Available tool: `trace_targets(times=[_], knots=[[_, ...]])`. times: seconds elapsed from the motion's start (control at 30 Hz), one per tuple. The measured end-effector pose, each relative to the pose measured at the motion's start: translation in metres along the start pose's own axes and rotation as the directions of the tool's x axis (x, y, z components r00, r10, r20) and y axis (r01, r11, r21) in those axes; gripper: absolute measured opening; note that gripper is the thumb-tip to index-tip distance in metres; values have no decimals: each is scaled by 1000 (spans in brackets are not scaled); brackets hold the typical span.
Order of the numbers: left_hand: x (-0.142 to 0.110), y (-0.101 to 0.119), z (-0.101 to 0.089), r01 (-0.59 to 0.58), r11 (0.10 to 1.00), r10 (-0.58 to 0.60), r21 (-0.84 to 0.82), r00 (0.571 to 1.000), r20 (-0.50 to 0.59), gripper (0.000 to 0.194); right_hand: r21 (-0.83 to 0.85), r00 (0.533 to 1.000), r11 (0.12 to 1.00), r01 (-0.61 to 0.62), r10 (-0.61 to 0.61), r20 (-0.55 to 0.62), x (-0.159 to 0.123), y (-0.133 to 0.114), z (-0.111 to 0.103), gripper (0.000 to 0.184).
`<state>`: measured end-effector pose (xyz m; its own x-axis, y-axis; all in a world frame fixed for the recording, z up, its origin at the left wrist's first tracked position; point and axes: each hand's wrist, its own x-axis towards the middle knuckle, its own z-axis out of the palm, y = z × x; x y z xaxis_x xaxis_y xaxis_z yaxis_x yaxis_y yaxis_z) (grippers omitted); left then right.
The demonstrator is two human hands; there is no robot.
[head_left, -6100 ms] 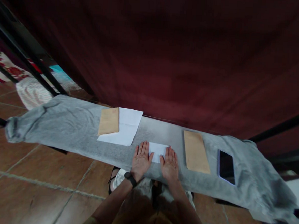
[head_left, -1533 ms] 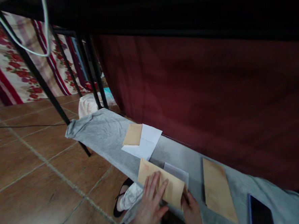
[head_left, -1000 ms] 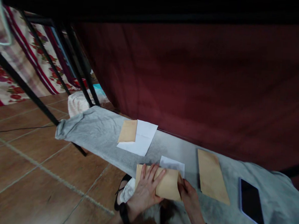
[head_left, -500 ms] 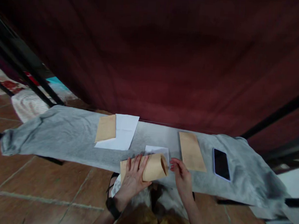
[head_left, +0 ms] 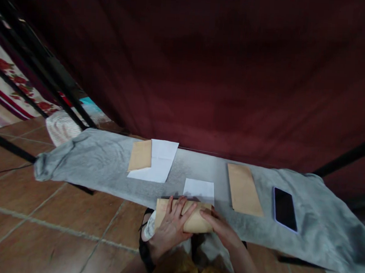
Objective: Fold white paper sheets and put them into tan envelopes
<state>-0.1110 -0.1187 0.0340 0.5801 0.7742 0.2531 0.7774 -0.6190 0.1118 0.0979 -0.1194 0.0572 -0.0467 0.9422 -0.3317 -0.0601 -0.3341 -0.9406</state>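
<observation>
A brown paper envelope [head_left: 195, 224] lies at the front edge of the cloth-covered bench, close to my lap. My left hand [head_left: 174, 222] rests across its middle, fingers spread over the top and thumb along the near side, holding it. At the envelope's right end my right hand [head_left: 218, 226] grips the edge, with some of its fingers hidden underneath or behind. Just beyond is a white sheet of paper [head_left: 199, 189], partly covered by the envelope. To the right lies a second, flat brown envelope [head_left: 244, 190].
On the left, a smaller brown envelope [head_left: 140, 155] overlaps a larger white sheet [head_left: 160, 164]. A phone [head_left: 285, 209] lies on the grey cloth [head_left: 103, 164] at the right. A dark red curtain [head_left: 210, 93] hangs behind the bench, with black metal bars [head_left: 58, 90] at the left.
My right hand has moved from beside the envelope's open end onto it. That end, gaping before, is now covered and pressed flatter. The view has shifted slightly left.
</observation>
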Motion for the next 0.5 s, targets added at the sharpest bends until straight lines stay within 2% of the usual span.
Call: trace_targets(times=[0.2, 0.33, 0.4, 0.47, 0.5], knots=[[2, -1, -2, 23, 1000, -22, -13, 997, 70, 98, 122, 1000, 993, -1, 2, -3, -1, 15, 3, 59], [4, -13, -6, 74, 997, -73, -6, 995, 69, 100, 152, 999, 988, 14, -7, -45, 13, 16, -11, 61], [3, -23, -7, 119, 993, -120, 9, 991, 65, 104, 39, 985, 997, 68, -61, -164, 25, 21, -22, 60], [-2, -34, -9, 173, 985, -174, 26, 983, 61, 106, -238, 932, 961, 140, -209, -298, 37, 30, -33, 58], [-5, -39, -9, 200, 979, -202, 33, 978, 58, 106, -390, 896, 909, 149, -291, -336, 42, 35, -37, 56]])
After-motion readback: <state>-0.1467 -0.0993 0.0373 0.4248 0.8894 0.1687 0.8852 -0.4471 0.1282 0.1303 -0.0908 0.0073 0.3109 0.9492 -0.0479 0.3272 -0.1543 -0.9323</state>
